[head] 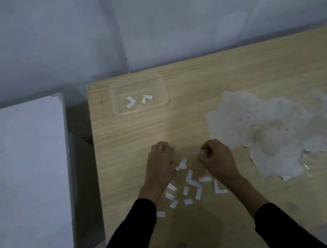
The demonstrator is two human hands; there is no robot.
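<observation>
Loose paper strips (198, 193) litter the bench (235, 71) between the sleeves (139, 224). Right hand (218, 158) pinches a small strip (199, 153) in curled fingers (206, 149). Left hand (160, 164) curls beside a folded piece (182, 164), grip unclear. Featherlight and easily creased: lift by the ends.

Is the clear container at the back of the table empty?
No, two white L-shaped pieces lie inside the clear container.

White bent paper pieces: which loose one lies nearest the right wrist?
The L-shaped piece beside the right hand's wrist. The other bent pieces lie mid-pile, at the left hand, or far off in the clear tray.
</observation>
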